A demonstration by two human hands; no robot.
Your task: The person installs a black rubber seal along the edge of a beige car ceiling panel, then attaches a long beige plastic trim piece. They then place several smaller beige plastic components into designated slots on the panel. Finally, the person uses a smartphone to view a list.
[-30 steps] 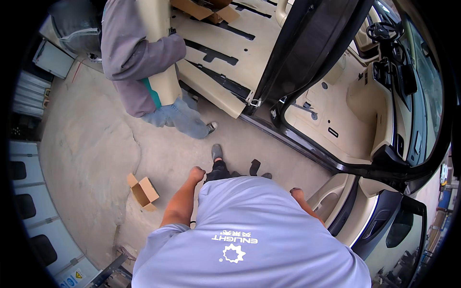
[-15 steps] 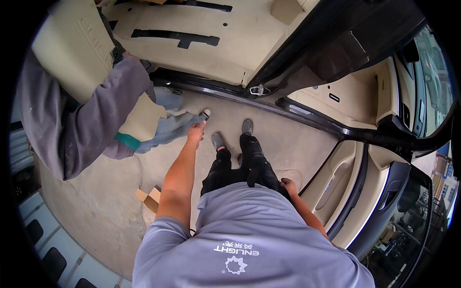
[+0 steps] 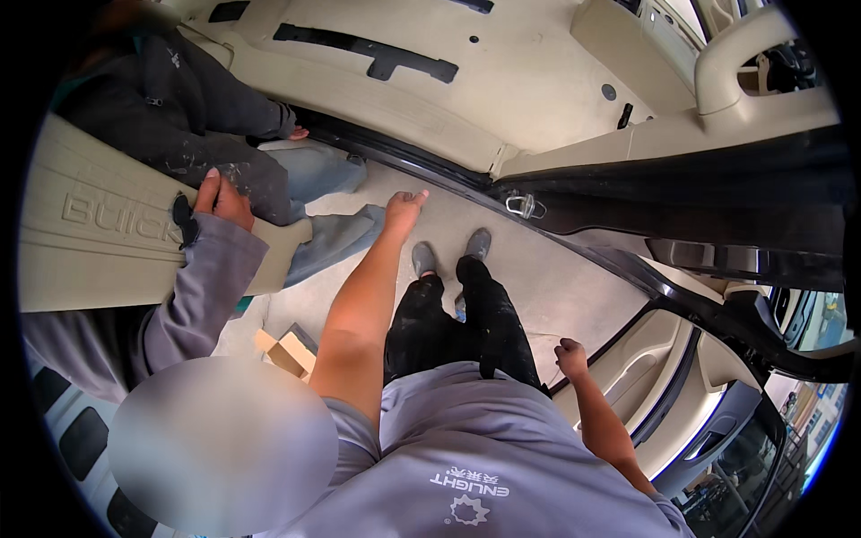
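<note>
My left hand (image 3: 408,211) is stretched forward over the concrete floor, near the car's door sill (image 3: 417,168). Its fingers are curled loosely and I see nothing in them. My right hand (image 3: 571,357) hangs at my side by the beige inner trim of an open car door (image 3: 641,345). Its fingers are also curled, with no object visible. To my left, a co-worker's hand (image 3: 231,202) in a grey sleeve lies on the edge of a large beige moulded panel (image 3: 90,247) with raised lettering, beside a black fitting (image 3: 185,221).
Another person in a dark jacket (image 3: 215,90) leans by the sill. Ahead is the car's beige floor (image 3: 529,99) with black strips. A metal door latch loop (image 3: 526,206) juts out. An open cardboard box (image 3: 291,351) lies at left; white panels with dark openings (image 3: 82,446) stand behind it.
The grey-sleeved co-worker has come closer on my left and the panel has turned more level. The person in the dark jacket now shows beyond it. My right hand has swung out from my thigh.
</note>
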